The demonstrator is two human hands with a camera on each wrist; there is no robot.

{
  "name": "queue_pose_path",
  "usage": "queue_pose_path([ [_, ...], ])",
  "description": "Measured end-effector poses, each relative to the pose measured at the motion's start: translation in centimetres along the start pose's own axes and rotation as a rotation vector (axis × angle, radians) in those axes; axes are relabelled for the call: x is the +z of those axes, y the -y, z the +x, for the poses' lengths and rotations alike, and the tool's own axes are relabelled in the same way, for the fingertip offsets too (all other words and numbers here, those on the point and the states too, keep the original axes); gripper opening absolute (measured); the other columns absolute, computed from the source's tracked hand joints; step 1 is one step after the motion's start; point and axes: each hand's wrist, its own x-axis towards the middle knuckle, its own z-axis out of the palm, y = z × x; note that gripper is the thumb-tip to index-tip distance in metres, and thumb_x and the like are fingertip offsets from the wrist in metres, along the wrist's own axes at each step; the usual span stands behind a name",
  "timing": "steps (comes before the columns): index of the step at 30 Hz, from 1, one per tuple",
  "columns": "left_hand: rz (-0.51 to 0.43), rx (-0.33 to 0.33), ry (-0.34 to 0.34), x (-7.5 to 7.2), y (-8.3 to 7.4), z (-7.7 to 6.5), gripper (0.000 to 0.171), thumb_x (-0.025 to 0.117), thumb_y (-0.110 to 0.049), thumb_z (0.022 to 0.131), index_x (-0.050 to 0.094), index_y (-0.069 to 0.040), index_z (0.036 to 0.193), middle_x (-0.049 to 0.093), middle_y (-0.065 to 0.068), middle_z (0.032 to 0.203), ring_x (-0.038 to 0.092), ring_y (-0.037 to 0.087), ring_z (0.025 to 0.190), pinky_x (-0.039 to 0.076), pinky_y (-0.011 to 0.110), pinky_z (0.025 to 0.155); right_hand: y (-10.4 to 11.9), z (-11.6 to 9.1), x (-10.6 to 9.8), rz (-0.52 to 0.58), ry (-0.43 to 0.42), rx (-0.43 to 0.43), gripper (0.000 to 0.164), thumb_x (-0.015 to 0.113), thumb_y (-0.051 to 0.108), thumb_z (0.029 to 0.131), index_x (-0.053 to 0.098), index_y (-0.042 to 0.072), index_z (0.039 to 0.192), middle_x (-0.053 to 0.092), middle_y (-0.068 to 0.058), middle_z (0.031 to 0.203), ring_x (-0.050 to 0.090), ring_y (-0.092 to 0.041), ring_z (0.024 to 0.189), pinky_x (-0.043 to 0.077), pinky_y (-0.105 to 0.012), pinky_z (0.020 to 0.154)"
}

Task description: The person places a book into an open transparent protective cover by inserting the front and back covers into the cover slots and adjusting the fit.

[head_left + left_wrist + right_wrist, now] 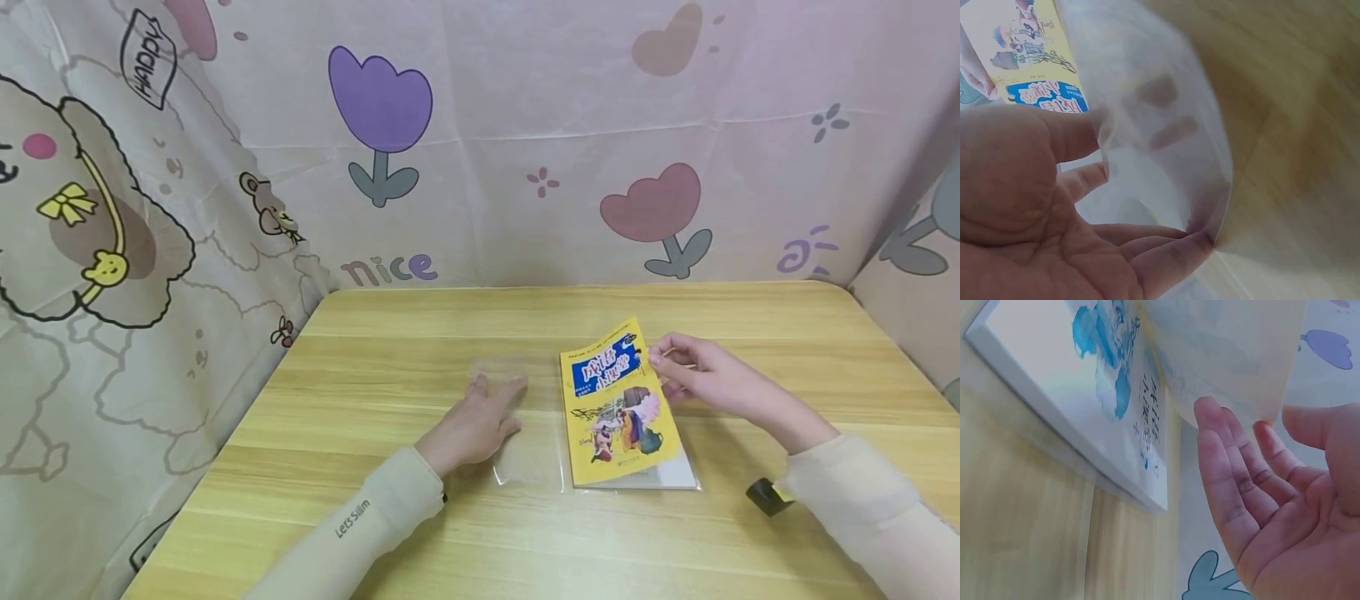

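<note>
A paperback book [618, 417] with a yellow cover, a blue title panel and drawn figures lies on the table. My right hand [693, 371] pinches the free edge of its front cover [1235, 350] between thumb and index finger. That cover is raised, so the white first page [1054, 362] with blue print shows beneath. A clear plastic sheet [528, 454] extends from under the book to the left. My left hand [472, 421] touches this sheet with spread fingers [1166, 262]. The left wrist view shows the film [1147, 119] bowing up against the thumb and fingers.
The light wooden table [390, 350] meets a printed cloth backdrop [487, 167] at the back and sides. A small black object with a yellow part [768, 497] is by the right sleeve.
</note>
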Motion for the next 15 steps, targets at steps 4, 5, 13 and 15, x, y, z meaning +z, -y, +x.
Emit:
queue_pose_path([
  [4, 0.000, 0.015, 0.011, -0.2, 0.2, 0.0, 0.058, 0.053, -0.038, 0.098, 0.032, -0.029, 0.152, 0.015, 0.033, 0.150, 0.021, 0.047, 0.134, 0.033, 0.061, 0.097, 0.5, 0.3, 0.5, 0.004, -0.015, -0.040, 0.037, 0.053, 0.028, 0.100, 0.047, 0.000, 0.122, 0.061, -0.020, 0.108, 0.066, -0.025, 0.084, 0.055, -0.037, 0.075],
  [5, 0.002, 0.023, 0.013, -0.2, 0.3, 0.0, 0.059, 0.053, -0.039, 0.098, 0.033, -0.028, 0.151, 0.015, 0.033, 0.150, 0.023, 0.048, 0.133, 0.033, 0.061, 0.097, 0.6, 0.3, 0.6, 0.000, -0.019, -0.053, 0.037, 0.053, 0.028, 0.100, 0.046, 0.000, 0.123, 0.061, -0.020, 0.109, 0.066, -0.025, 0.085, 0.055, -0.036, 0.075],
  [13, -0.006, 0.073, 0.037, -0.8, 0.9, 0.1, 0.057, 0.052, -0.043, 0.098, 0.035, -0.024, 0.149, 0.019, 0.035, 0.148, 0.038, 0.052, 0.123, 0.037, 0.061, 0.094, 1.3, 1.3, 1.9, -0.043, -0.042, -0.193, 0.040, 0.050, 0.023, 0.102, 0.037, 0.005, 0.135, 0.059, -0.019, 0.116, 0.061, -0.030, 0.103, 0.054, -0.039, 0.079],
  [15, -0.014, 0.073, 0.035, -0.9, 1.0, 0.1, 0.057, 0.051, -0.045, 0.098, 0.035, -0.024, 0.148, 0.021, 0.034, 0.148, 0.039, 0.050, 0.124, 0.038, 0.059, 0.094, 1.4, 1.6, 2.3, -0.073, -0.043, -0.221, 0.042, 0.049, 0.024, 0.102, 0.035, 0.007, 0.138, 0.057, -0.020, 0.120, 0.059, -0.031, 0.106, 0.053, -0.042, 0.082],
])
